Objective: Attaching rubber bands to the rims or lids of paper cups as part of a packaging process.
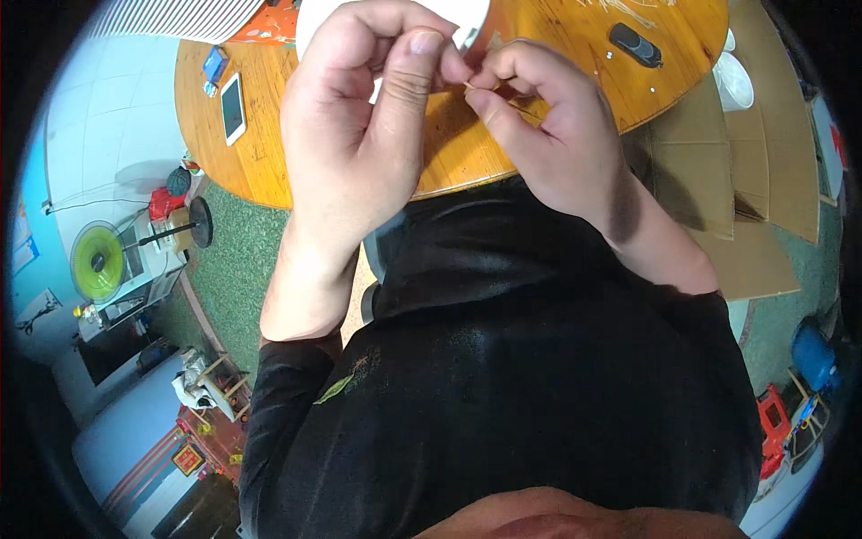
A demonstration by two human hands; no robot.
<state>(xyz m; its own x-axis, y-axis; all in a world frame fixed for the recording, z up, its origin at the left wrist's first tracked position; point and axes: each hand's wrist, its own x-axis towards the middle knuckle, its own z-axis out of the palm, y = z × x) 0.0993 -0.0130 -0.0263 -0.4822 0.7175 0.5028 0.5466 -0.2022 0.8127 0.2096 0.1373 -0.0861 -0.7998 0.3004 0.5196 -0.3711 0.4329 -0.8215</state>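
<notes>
At twelve o'clock my right hand [567,135] pinches a thin pale strand [469,85], seemingly unfinished, while my left hand [359,117] curls, grip unclear, with loose straw-coloured fibres [626,10] at one.

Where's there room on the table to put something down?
Bare wood shows on the table between the white phone and the left hand, and along the rim right of the dark gadget. Crowded: the middle, with the right hand and white object, and the far side by pale strands.
</notes>
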